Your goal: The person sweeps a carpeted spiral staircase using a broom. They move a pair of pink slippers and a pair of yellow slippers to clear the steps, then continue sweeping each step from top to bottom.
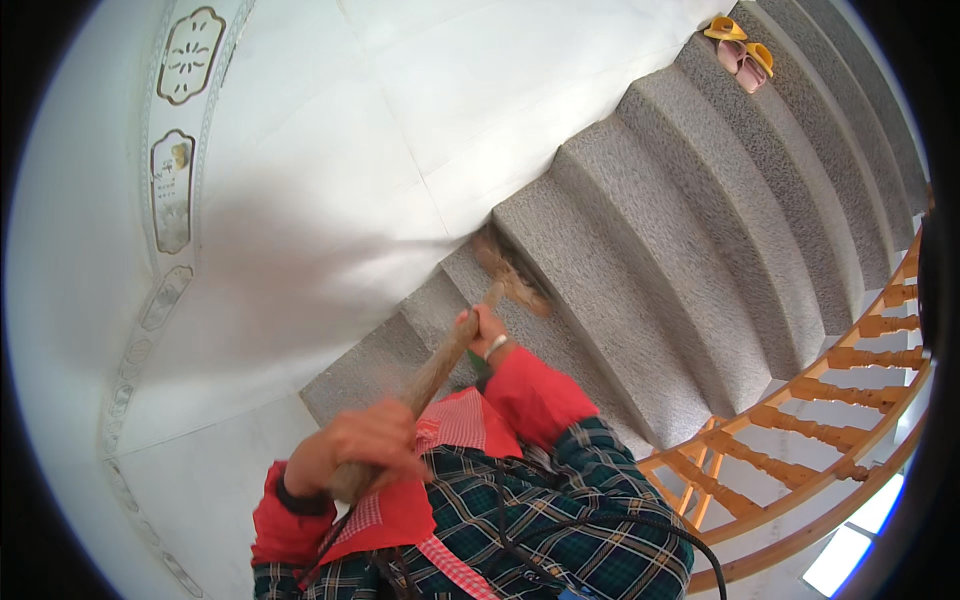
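Observation:
A long-handled broom [439, 371] with a wooden-looking handle slants across the view in front of my body. My right hand [487, 330], with a pale bracelet at the wrist, grips the handle low down. Near the handle's upper end my left hand [367, 446] is wrapped around it; its fingers are blurred by motion. The brown broom head [514, 277] lies on a grey speckled stair tread [559, 337], against the riser and close to the white wall. Motion blur hides whether the head is bristle or cloth.
Grey stairs [660, 217] curve up to the right. Yellow and pink slippers [739, 56] rest on a higher step by the wall [315, 135]. A wooden balustrade [810, 427] bounds the stairs on the right. A dark cord [637, 520] hangs across my plaid clothing.

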Demonstrator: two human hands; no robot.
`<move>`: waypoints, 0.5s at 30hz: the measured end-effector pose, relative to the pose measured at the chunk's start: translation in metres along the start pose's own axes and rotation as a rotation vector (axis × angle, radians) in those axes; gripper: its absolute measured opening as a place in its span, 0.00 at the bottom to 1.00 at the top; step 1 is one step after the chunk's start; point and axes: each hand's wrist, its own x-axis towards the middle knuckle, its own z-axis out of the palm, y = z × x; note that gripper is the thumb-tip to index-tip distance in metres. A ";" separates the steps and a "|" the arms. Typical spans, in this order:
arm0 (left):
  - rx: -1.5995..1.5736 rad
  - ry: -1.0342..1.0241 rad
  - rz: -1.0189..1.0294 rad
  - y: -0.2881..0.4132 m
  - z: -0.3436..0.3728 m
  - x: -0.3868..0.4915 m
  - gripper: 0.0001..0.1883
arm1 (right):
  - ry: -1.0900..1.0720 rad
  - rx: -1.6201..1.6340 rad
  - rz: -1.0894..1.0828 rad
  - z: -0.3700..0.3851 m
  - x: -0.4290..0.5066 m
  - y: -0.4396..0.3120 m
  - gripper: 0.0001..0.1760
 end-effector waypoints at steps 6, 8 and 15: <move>-0.192 0.233 0.030 0.010 -0.005 -0.014 0.05 | 0.217 -0.108 -0.058 0.001 0.004 -0.003 0.08; -0.092 0.177 -0.075 -0.011 -0.002 -0.005 0.06 | 0.078 -0.071 0.030 0.000 0.017 -0.001 0.11; -0.179 0.156 0.098 0.005 0.007 -0.038 0.07 | 0.243 -0.189 0.110 0.005 0.015 0.004 0.06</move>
